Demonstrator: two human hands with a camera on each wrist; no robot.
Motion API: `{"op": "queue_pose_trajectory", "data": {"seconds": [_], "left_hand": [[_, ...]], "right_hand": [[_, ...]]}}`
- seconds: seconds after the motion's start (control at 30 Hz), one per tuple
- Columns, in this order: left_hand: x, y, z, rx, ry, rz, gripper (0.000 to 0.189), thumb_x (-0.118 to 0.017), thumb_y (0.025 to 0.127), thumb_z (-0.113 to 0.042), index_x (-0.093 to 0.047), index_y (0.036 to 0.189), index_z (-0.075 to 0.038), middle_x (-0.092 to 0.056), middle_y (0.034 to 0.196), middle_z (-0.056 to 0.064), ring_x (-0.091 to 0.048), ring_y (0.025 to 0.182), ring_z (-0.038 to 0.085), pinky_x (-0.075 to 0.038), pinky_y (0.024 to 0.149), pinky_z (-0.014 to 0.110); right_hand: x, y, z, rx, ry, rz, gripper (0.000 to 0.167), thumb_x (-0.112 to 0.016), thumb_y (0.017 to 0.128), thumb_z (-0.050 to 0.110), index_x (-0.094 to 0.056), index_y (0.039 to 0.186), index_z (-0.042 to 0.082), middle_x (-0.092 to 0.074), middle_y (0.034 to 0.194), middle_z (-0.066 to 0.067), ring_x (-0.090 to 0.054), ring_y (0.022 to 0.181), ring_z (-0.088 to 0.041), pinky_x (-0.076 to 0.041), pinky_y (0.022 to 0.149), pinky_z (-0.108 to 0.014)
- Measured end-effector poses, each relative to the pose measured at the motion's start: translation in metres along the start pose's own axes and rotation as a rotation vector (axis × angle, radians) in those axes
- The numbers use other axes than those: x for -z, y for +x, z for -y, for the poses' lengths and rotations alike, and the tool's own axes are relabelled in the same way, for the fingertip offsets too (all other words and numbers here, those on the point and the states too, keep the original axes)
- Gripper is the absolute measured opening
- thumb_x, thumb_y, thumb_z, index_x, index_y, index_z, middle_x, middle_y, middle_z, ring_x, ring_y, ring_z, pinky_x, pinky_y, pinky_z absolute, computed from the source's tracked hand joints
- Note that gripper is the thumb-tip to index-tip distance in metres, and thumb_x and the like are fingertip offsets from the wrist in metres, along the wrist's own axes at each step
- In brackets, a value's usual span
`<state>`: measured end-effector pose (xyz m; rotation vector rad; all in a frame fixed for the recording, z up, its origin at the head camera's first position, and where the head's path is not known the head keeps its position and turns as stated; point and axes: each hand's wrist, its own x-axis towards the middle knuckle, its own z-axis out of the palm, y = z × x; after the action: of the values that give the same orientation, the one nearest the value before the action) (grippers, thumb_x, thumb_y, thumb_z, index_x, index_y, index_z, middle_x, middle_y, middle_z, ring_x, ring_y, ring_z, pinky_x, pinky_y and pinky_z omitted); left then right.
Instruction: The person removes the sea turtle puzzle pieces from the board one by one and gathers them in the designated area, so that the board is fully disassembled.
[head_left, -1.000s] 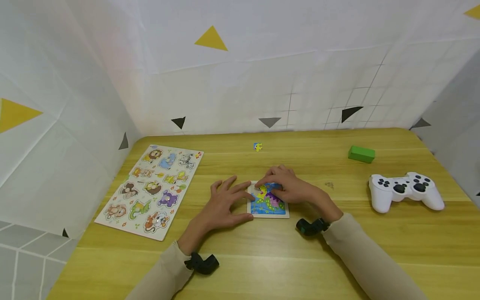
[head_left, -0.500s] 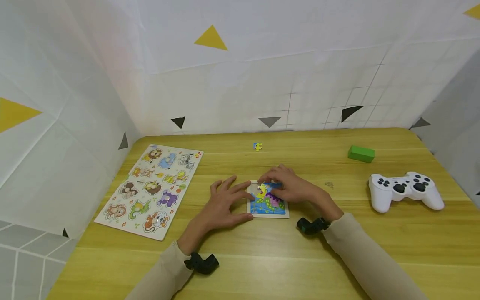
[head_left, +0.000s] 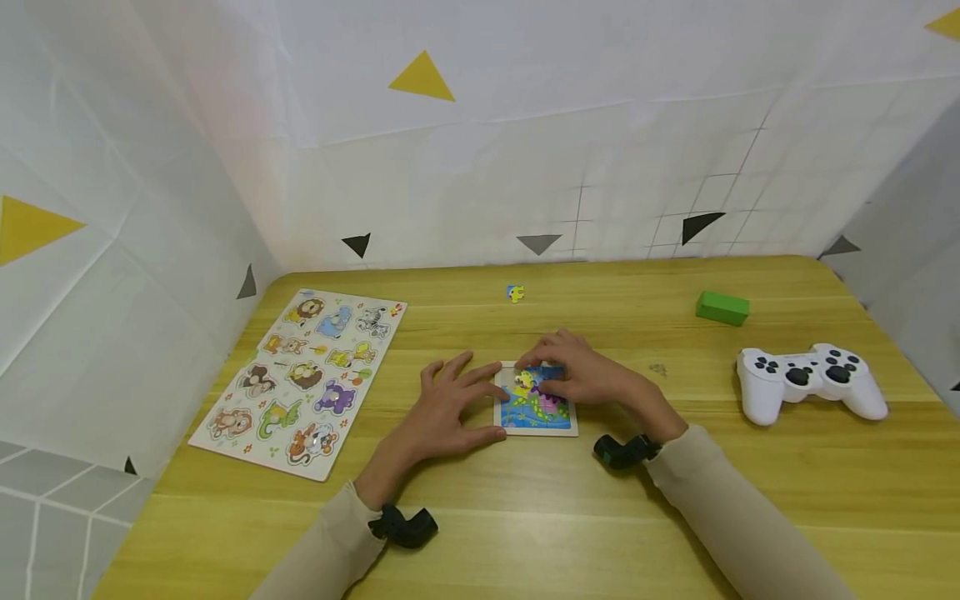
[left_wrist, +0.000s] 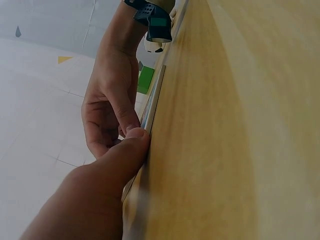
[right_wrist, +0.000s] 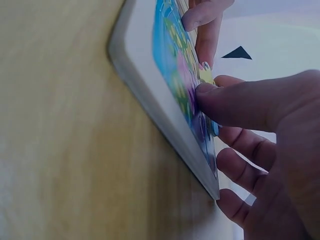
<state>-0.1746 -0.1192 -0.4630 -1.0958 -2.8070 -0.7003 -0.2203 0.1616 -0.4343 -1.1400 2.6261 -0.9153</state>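
Observation:
A small square jigsaw puzzle with a pale frame and a blue, green and purple sea picture lies in the middle of the table. My left hand rests at its left side, fingers spread and touching the frame's edge. Over the upper part of the puzzle, my right hand pinches a yellow and blue puzzle piece between thumb and fingers. This piece stands slightly proud of the board in the right wrist view; the fingers partly hide it. Behind the board lies a loose yellow and blue puzzle piece.
At the left lies a large animal puzzle board. A green block sits at the back right, with a white game controller in front of it. White cloth walls stand behind the table and at its sides.
My right index finger has drawn back slightly to the right from the frame's upper left corner. The left hand, the board and the loose piece have stayed put.

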Motion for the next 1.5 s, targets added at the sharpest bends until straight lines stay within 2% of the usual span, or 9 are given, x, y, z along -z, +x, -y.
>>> {"op": "queue_pose_trajectory", "data": {"seconds": [0.17, 0.3, 0.47, 0.77, 1.13, 1.5], "left_hand": [[0.0004, 0.0000, -0.0002, -0.003, 0.002, -0.004, 0.044, -0.068, 0.088, -0.063, -0.066, 0.125, -0.039, -0.044, 0.161, -0.006, -0.025, 0.155, 0.039, -0.014, 0.114, 0.066], [0.0007, -0.0003, -0.0005, -0.003, 0.005, -0.006, 0.044, -0.068, 0.088, -0.063, -0.066, 0.125, -0.039, -0.044, 0.161, -0.006, -0.026, 0.154, 0.040, -0.014, 0.113, 0.066], [0.0009, -0.0006, -0.0005, 0.004, -0.003, 0.001, 0.043, -0.067, 0.088, -0.064, -0.066, 0.124, -0.040, -0.043, 0.162, -0.007, -0.024, 0.155, 0.039, -0.013, 0.114, 0.065], [0.0009, -0.0002, -0.0007, 0.003, -0.004, 0.001, 0.043, -0.068, 0.088, -0.062, -0.066, 0.124, -0.039, -0.043, 0.162, -0.007, -0.024, 0.155, 0.039, -0.013, 0.114, 0.065], [0.0012, -0.0007, -0.0007, 0.007, -0.002, 0.008, 0.044, -0.067, 0.088, -0.064, -0.066, 0.125, -0.040, -0.042, 0.162, -0.008, -0.024, 0.155, 0.039, -0.012, 0.114, 0.064], [0.0010, -0.0009, -0.0017, 0.015, 0.015, 0.019, 0.045, -0.066, 0.088, -0.065, -0.065, 0.126, -0.040, -0.041, 0.163, -0.009, -0.023, 0.156, 0.038, -0.012, 0.116, 0.064]], "right_hand": [[0.0010, 0.0000, 0.0009, 0.009, -0.033, 0.004, 0.038, -0.072, 0.091, 0.009, -0.072, 0.128, 0.020, -0.067, 0.117, -0.003, -0.053, 0.106, -0.021, -0.038, 0.092, -0.043], [0.0009, 0.0005, -0.0001, -0.009, -0.062, -0.002, 0.039, -0.074, 0.091, 0.013, -0.070, 0.129, 0.017, -0.068, 0.115, -0.002, -0.054, 0.105, -0.020, -0.039, 0.093, -0.045], [0.0020, 0.0011, -0.0009, -0.042, -0.052, -0.018, 0.034, -0.078, 0.089, 0.018, -0.071, 0.122, 0.014, -0.071, 0.115, 0.000, -0.055, 0.102, -0.018, -0.041, 0.094, -0.045], [0.0038, 0.0004, -0.0028, -0.005, -0.100, -0.039, 0.033, -0.080, 0.087, 0.023, -0.076, 0.119, 0.017, -0.071, 0.109, 0.002, -0.056, 0.098, -0.017, -0.042, 0.087, -0.041], [0.0028, -0.0008, -0.0066, 0.036, -0.103, -0.086, 0.031, -0.081, 0.085, 0.024, -0.078, 0.115, 0.016, -0.070, 0.098, 0.003, -0.056, 0.089, -0.015, -0.043, 0.081, -0.035], [0.0037, -0.0011, -0.0063, -0.002, -0.055, -0.087, 0.027, -0.079, 0.087, 0.024, -0.078, 0.113, 0.016, -0.071, 0.100, 0.004, -0.057, 0.088, -0.013, -0.047, 0.079, -0.034]]}}
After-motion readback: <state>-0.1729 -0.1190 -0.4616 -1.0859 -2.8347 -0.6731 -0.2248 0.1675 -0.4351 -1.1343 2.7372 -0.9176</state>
